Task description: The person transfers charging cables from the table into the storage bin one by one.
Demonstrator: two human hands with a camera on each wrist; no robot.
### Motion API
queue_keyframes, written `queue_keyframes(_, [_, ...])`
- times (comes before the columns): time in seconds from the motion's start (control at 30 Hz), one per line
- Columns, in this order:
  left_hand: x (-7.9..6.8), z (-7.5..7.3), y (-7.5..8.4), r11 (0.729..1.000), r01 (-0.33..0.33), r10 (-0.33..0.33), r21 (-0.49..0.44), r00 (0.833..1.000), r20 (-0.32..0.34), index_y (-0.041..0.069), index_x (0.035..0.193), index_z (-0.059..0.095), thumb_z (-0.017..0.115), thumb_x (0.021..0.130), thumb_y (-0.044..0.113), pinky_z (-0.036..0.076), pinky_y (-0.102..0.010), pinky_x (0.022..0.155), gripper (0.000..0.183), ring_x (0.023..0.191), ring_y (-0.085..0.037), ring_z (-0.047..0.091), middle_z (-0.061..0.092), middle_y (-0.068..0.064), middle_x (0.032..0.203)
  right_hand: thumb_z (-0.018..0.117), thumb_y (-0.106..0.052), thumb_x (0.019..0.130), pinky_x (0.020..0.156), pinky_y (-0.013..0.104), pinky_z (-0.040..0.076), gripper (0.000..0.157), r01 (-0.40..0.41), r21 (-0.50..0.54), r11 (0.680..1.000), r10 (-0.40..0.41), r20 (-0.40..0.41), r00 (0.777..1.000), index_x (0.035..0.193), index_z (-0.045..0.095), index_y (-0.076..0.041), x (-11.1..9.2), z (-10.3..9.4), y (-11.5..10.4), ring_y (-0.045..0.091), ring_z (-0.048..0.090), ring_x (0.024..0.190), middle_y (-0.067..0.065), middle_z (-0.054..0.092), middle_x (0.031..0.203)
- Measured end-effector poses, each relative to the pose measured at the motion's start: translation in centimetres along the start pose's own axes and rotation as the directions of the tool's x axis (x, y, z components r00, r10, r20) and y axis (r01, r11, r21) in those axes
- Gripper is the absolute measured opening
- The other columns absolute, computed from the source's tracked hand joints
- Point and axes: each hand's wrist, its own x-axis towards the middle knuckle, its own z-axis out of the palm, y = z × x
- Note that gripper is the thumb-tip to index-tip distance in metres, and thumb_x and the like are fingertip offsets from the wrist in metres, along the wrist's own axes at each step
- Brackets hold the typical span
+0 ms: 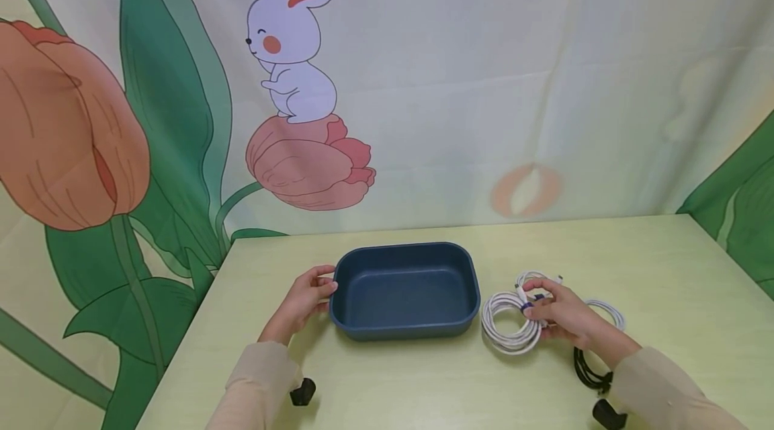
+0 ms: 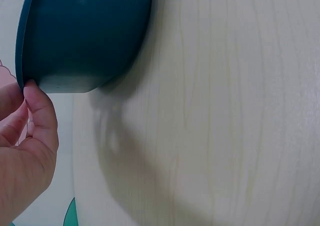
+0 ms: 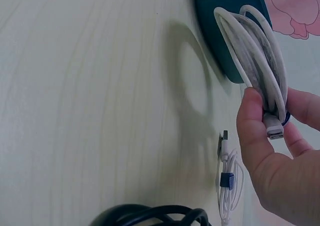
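Note:
A dark blue rectangular bin (image 1: 405,334) stands on the table, its inside bare. At its left end, my left hand (image 1: 307,297) pinches the rim between thumb and fingers, and the left wrist view shows the thumb (image 2: 41,108) against the outer wall. My right hand (image 1: 565,314) grips a coiled white cable (image 3: 255,51) just right of the bin. A dark blue strap binds this coil, and a plug end sticks out near the fingers. The coil is held above the table, with its shadow below in the right wrist view.
Another white cable (image 3: 227,198) with a blue strap lies on the table behind the right hand. Farther right rests a white coil (image 1: 613,314), partly hidden by the arm. A black coiled cable (image 1: 585,371) lies near the right forearm. A printed cloth (image 1: 423,114) hangs behind the table.

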Motion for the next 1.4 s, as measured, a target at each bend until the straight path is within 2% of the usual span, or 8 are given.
queue_keyframes(0.3, [0.2, 0.1, -0.1, 1.000, 0.025, -0.025, 0.002, 1.000, -0.014, 0.008, 0.125, 0.043, 0.050, 0.088, 0.006, 0.045, -0.023, 0.062, 0.037, 0.080, -0.019, 0.050, 0.045, -0.004, 0.092, 0.061, -0.006, 0.080, 0.053, 0.027, 0.047, 0.046, 0.018, 0.008, 1.000, -0.017, -0.042, 0.999, 0.120, 0.037, -0.009, 0.2, 0.2, 0.0, 0.013, 0.053, 0.062, 0.004, 0.055, 0.080])
queue_keyframes(0.6, [0.1, 0.1, 0.1, 1.000, 0.026, -0.026, 0.000, 1.000, -0.012, 0.008, 0.126, 0.043, 0.049, 0.089, 0.006, 0.045, -0.023, 0.062, 0.037, 0.080, -0.018, 0.049, 0.046, -0.004, 0.092, 0.060, -0.006, 0.080, 0.055, 0.028, 0.049, 0.047, 0.052, -0.017, 0.998, -0.053, -0.053, 0.997, 0.122, 0.040, -0.007, 0.3, 0.5, -0.2, 0.014, 0.054, 0.063, 0.008, 0.056, 0.085])
queue_keyframes(1.1, [0.0, 0.1, 0.1, 1.000, 0.028, -0.028, 0.000, 1.000, -0.012, 0.008, 0.126, 0.043, 0.050, 0.088, 0.006, 0.045, -0.023, 0.062, 0.038, 0.081, -0.020, 0.050, 0.046, -0.004, 0.093, 0.060, -0.008, 0.082, 0.060, 0.031, 0.049, 0.052, 0.074, -0.056, 0.996, -0.077, -0.044, 0.996, 0.128, 0.036, -0.002, 0.2, 0.4, -1.1, 0.013, 0.055, 0.068, 0.004, 0.054, 0.086])
queue_keyframes(1.4, [0.0, 0.0, 0.1, 1.000, 0.025, -0.025, -0.002, 1.000, -0.009, 0.007, 0.126, 0.042, 0.049, 0.088, 0.005, 0.044, -0.023, 0.061, 0.038, 0.081, -0.020, 0.051, 0.045, -0.004, 0.092, 0.059, -0.006, 0.082, 0.057, 0.030, 0.049, 0.052, 0.071, -0.061, 0.996, -0.075, -0.058, 0.996, 0.129, 0.036, -0.002, 0.2, 0.0, -0.9, 0.012, 0.054, 0.067, 0.003, 0.053, 0.084])
